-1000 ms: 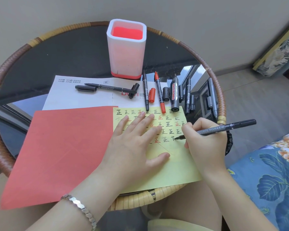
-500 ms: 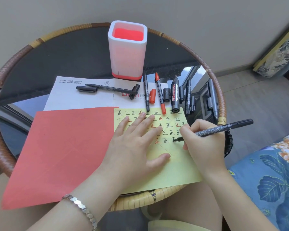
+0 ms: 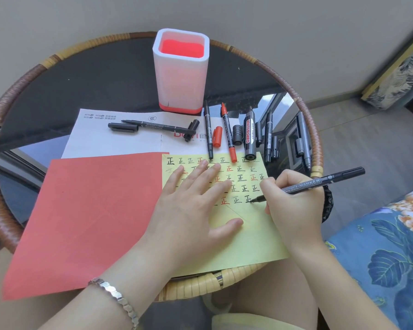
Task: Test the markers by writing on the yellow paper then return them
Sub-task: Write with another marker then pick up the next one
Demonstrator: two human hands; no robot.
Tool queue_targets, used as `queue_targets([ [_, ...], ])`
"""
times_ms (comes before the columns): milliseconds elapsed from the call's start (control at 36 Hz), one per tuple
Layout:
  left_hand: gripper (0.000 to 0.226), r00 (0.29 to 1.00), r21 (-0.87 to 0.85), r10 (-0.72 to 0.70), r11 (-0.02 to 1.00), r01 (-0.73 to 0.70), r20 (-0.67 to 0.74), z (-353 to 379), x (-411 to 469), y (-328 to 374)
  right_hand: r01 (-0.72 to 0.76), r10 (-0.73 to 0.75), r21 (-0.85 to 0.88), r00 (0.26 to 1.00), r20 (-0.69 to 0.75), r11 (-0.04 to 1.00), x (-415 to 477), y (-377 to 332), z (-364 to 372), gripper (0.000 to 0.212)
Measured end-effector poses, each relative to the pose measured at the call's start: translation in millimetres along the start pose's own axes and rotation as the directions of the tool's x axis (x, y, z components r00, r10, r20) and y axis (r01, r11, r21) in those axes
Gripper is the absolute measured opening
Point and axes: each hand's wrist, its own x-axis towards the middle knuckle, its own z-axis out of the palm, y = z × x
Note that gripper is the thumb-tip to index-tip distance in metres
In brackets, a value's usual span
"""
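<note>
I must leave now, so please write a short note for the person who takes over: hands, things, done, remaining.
Left hand: flat, fingers straight, pressing the yellow paper.
Right hand: grips the black double marker, tip on the paper at the end of the lowest row.
Other markers: red marker, whiteboard marker and thin black markers lie above the paper, some caps beside them; one black marker lies on the white sheet. No marker sticks out of the pen holder.
Done: rows of black and red test characters.
Left: finish this character, then cap and return all markers, probably into the holder.
</note>
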Motion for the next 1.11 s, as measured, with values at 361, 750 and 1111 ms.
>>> queue_targets([
  [361, 0.071, 1.000, 0.030, 0.002, 1.000, -0.003, 0.028, -2.0, 1.0, -0.6, 0.002, 0.020, 0.205, 0.994, -0.107, 0.979, 7.4, 5.9, -4.3, 0.039],
  [750, 0.060, 0.997, 0.084, 0.029, 0.996, -0.035, 0.074, -4.2, 10.1, 9.3, 0.213, -0.211, 0.016, 0.953, 0.219, 0.977, 12.4, 1.6, -26.1, 0.012],
  [1111, 0.070, 0.995, 0.034, 0.094, 0.995, -0.095, 0.021, 4.8, 11.5, 9.7, 0.544, -0.443, -0.630, 0.834, 0.330, 0.554, 105.5, 4.7, -39.3, 0.028],
])
